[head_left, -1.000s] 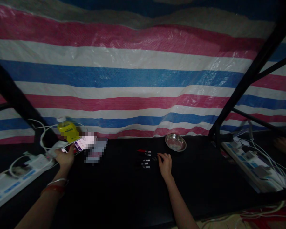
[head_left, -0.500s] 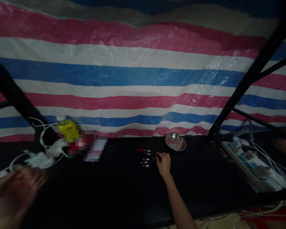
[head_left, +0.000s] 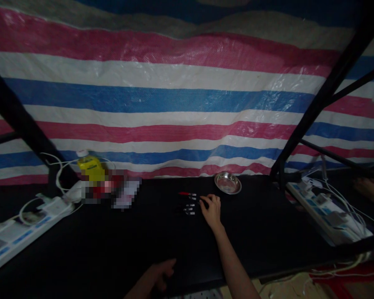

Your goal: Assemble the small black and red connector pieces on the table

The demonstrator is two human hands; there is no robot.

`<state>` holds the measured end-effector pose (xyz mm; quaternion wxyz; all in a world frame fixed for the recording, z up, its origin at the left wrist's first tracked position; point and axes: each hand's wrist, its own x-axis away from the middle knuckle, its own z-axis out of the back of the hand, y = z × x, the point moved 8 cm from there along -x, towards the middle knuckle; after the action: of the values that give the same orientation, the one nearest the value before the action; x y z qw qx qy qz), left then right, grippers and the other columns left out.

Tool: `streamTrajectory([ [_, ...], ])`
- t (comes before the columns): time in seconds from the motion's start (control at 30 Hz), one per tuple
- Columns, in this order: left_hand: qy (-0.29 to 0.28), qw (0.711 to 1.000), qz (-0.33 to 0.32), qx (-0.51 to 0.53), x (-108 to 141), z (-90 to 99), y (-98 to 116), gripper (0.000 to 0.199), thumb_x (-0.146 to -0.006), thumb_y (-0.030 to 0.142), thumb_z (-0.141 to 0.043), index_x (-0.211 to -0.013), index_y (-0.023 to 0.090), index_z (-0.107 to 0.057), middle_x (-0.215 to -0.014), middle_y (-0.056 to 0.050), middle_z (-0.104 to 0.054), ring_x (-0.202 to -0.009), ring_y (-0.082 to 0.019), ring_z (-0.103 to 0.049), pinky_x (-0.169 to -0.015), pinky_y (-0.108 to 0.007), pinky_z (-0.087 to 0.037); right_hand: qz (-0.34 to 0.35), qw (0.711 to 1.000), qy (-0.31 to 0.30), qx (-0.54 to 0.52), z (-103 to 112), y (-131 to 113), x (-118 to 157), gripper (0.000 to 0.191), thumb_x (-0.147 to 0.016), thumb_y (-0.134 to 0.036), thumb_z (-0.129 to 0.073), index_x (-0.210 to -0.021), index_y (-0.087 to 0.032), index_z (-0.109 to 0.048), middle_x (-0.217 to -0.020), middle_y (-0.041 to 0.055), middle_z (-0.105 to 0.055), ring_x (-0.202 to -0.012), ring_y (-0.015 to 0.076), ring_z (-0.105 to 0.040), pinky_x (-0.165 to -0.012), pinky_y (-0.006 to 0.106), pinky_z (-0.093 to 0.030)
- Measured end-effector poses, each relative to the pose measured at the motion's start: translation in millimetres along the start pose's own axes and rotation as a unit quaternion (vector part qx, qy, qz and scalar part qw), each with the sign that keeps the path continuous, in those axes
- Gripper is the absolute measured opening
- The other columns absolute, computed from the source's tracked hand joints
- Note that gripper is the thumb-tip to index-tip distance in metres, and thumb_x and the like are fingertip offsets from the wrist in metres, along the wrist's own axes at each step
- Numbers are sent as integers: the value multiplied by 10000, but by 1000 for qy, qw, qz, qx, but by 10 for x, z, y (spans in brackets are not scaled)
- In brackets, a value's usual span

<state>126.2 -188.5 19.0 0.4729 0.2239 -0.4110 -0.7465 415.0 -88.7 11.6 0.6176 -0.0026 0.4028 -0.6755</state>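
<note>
The right hand (head_left: 211, 209) rests on the black counter (head_left: 268, 232), fingers curled at a small cluster of red-and-metal-tipped pins (head_left: 188, 204); whether it grips one I cannot tell. The left hand (head_left: 157, 276) hangs loosely curled and empty by the near edge. This looks like picking up a pin, which calls for a fine pinch. Open counter lies near; a shallow steel dish (head_left: 227, 183) sits just far-right.

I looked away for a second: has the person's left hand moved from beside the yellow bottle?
Yes. The left hand has left the yellow bottle at the table's far left and now sits low at the near edge, nearer the middle.
</note>
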Motion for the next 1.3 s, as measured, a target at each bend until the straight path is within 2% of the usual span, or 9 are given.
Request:
streamTrajectory([
  [0.17, 188, 982, -11, -23, -595, -40, 447, 402, -808, 466, -419, -1164, 324, -542, -1229, -26, -548, -1164, -234, -470, -1010, -477, -344, 42, 999, -18, 12, -48, -119, -12, 244, -851, -323, -528, -1048, -255, -655, -990, 68, -528, -965, 210, -441, -816, 329, -362],
  [0.4, 347, 935, 54, 50, -1519, -20, -170, 344, -791, 371, -464, -1052, 173, -568, -1067, -112, -594, -1002, -256, -552, -921, -465, -417, 45, 997, -63, 13, -230, -219, -120, 213, -838, -296, -550, -1016, -260, -661, -949, 64, -546, -930, 211, -439, -782, 322, -353],
  [0.53, 392, 917, 4, 76, -1649, -18, -276, 361, -820, 403, -448, -1065, 162, -559, -1049, -113, -582, -996, -239, -546, -929, -443, -415, 32, 996, -61, -48, -230, -213, -151, 171, -840, -278, -531, -919, -221, -672, -926, 66, -581, -916, 217, -452, -789, 339, -352],
  [0.63, 414, 904, -13, 102, -1600, 19, -214, 394, -839, 434, -436, -1118, 174, -533, -1069, -109, -572, -1012, -228, -540, -916, -425, -425, -2, 981, -15, -195, -158, -181, -139, 205, -851, -334, -507, -889, -199, -657, -872, 57, -603, -873, 199, -485, -785, 333, -369],
  [0.73, 418, 900, -45, 115, -1498, 24, -71, 427, -866, 412, -411, -1225, 184, -453, -1093, -106, -564, -1003, -203, -544, -903, -395, -430, -117, 906, -8, -406, -249, -68, -76, 262, -784, -428, -578, -862, -184, -635, -755, 28, -593, -657, 140, -498, -619, 272, -389],
  [0.87, 370, 917, -126, 78, -1420, -88, 161, 491, -863, 365, -448, -1313, 193, -351, -1094, -95, -577, -972, -181, -552, -909, -385, -421, -268, 715, -126, -634, -612, -135, 92, 308, -635, -430, -718, -768, -174, -607, -604, -23, -545, -417, 54, -349, -419, 207, -249],
  [0.97, 347, 921, -168, 54, -1405, -168, 222, 559, -851, 339, -478, -1352, 184, -283, -1093, -98, -584, -960, -176, -557, -906, -385, -427, -309, 627, -184, -691, -701, -245, 172, 286, -585, -355, -763, -714, -162, -596, -543, -40, -523, -380, 32, -315, -386, 188, -207],
  [1.1, 364, 915, -170, 38, -1408, -170, 175, 584, -853, 328, -473, -1371, 171, -253, -1100, -109, -581, -960, -177, -568, -878, -372, -450, -324, 599, -244, -690, -720, -328, 241, 273, -577, -317, -772, -687, -152, -584, -501, -53, -506, -348, 14, -286, -367, 175, -170],
  [1.3, 359, 920, -157, 8, -1403, -157, 194, 369, -880, 342, -400, -1199, 178, -486, -1048, -99, -614, -919, -178, -597, -828, -342, -475, -329, 600, -280, -674, -763, -349, 296, 293, -593, -336, -776, -679, -146, -570, -487, -53, -500, -332, 3, -270, -354, 171, -123],
])
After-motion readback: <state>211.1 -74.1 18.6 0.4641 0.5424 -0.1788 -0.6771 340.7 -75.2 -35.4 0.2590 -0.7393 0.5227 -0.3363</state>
